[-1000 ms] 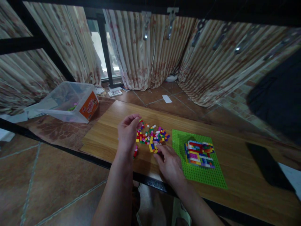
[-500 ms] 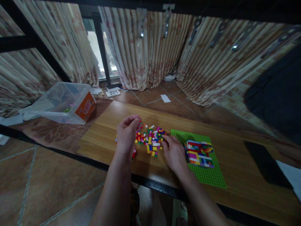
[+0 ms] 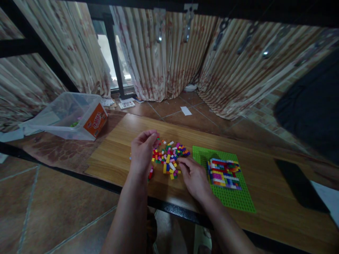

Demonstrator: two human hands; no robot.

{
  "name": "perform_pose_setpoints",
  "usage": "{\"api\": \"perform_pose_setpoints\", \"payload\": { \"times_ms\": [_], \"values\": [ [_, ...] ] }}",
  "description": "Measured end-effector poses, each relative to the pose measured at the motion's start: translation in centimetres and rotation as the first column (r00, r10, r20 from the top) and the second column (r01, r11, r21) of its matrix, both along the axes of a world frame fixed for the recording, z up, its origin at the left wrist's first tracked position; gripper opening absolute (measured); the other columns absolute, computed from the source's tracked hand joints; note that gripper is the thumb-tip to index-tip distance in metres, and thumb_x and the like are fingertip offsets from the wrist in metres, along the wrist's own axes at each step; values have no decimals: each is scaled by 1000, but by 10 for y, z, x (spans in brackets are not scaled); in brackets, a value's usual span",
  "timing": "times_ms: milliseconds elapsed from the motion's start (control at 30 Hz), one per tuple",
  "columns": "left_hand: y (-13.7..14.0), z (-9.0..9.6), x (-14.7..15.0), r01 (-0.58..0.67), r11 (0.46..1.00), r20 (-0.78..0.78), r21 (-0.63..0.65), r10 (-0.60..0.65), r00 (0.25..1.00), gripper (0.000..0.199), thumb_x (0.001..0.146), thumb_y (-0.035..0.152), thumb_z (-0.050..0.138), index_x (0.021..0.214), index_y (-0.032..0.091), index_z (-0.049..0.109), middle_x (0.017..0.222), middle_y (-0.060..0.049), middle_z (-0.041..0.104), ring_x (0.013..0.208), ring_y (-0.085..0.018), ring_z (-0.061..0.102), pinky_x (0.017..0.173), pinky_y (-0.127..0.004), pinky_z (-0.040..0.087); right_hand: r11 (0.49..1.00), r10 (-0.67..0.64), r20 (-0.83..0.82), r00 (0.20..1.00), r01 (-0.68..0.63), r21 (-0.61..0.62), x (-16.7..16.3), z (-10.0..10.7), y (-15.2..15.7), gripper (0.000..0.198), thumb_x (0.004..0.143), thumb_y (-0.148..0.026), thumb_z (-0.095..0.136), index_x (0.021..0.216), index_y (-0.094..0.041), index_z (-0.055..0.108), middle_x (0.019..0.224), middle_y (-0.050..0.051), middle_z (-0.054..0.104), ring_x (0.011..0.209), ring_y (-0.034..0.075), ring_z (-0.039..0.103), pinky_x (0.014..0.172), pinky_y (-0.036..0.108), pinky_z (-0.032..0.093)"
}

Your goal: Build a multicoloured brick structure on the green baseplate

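Observation:
Loose toy building bricks point(image 3: 169, 158) in many colours lie in a heap on the wooden tabletop point(image 3: 113, 151). My left hand point(image 3: 143, 146) hovers at the heap's left side, thumb and fingers pinched together; whatever is between the fingertips is too small or hidden to name. My right hand point(image 3: 194, 176) is at the heap's right edge, its fingers bent and thumb close to the forefinger beside the bricks. Whether it holds one is hidden. Just right of it, a low multicoloured brick structure point(image 3: 224, 173) stands on a green studded baseplate point(image 3: 238, 201).
A clear plastic box point(image 3: 60, 120) with an orange label stands at the table's left on a brown patterned cloth point(image 3: 55, 151). On the right lie a black flat object point(image 3: 300, 183) and white paper point(image 3: 328, 197). A dark-clothed person point(image 3: 312, 106) is at the far right.
My right hand has drawn slightly towards me and left along the heap, and a few bricks near its fingertips have shifted. My left hand stays nearly where it was.

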State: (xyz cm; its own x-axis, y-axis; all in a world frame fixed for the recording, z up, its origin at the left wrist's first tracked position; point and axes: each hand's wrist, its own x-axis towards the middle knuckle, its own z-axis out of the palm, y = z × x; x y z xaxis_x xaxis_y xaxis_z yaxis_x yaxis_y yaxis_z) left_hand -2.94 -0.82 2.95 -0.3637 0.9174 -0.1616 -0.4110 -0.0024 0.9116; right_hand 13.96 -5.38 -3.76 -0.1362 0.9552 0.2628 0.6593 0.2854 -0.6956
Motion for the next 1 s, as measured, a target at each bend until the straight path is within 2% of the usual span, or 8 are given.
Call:
{"api": "perform_pose_setpoints", "payload": {
  "times_ms": [100, 167, 333, 500, 767, 1000],
  "values": [
    [0, 0, 0, -5, 1000, 0, -2, 5, 1000, 26, 58, 28, 79, 77, 14, 68, 75, -1, 67, 58, -6, 56, 59, -19, 44, 989, -136, 78, 988, 131, 73, 10, -1, 11, 27, 90, -17, 45, 104, -17, 68, 100, 9, 68, 94, 22, 63, 87, 36, 49],
    [0, -1, 0, -2, 1000, 1, 2, 2, 1000, 25, 58, 28, 79, 76, 14, 69, 74, -1, 67, 58, -6, 56, 59, -19, 44, 979, -185, 140, 973, 172, 106, 14, -2, 22, 29, 90, -18, 44, 108, -15, 67, 105, 12, 66, 100, 24, 60, 90, 39, 47],
    [1, -2, 2, 7, 1000, 9, 2, -7, 1000, 26, 57, 30, 81, 75, 15, 68, 75, -1, 67, 59, -7, 57, 62, -21, 46, 984, -162, 270, 949, 135, 116, 9, -4, 48, 34, 91, -24, 47, 119, -14, 63, 113, 14, 63, 107, 28, 53, 94, 44, 43],
    [3, -2, 1, 17, 1000, 11, 8, -17, 1000, 26, 57, 29, 80, 76, 14, 69, 76, -2, 67, 59, -7, 57, 61, -21, 46, 991, -129, 336, 933, 107, 83, -1, -7, 54, 33, 92, -29, 48, 117, -13, 64, 112, 15, 62, 105, 28, 52, 95, 44, 41],
    [2, -1, -1, -1, 1000, 8, -7, 1, 1000, 26, 58, 28, 80, 76, 14, 69, 74, -1, 67, 58, -7, 56, 59, -19, 45, 997, -81, 234, 969, 83, 1, 0, -1, 38, 21, 90, -25, 52, 100, -16, 68, 103, 11, 63, 101, 25, 55, 89, 40, 44],
    [2, -3, -1, 6, 1000, 17, 6, -6, 1000, 25, 57, 28, 80, 75, 14, 69, 74, -1, 66, 59, -7, 56, 60, -20, 45, 998, -27, 121, 992, 33, -50, 5, 4, 31, 14, 86, -20, 55, 82, -20, 68, 93, 6, 65, 90, 20, 60, 85, 35, 47]
  ]
}}
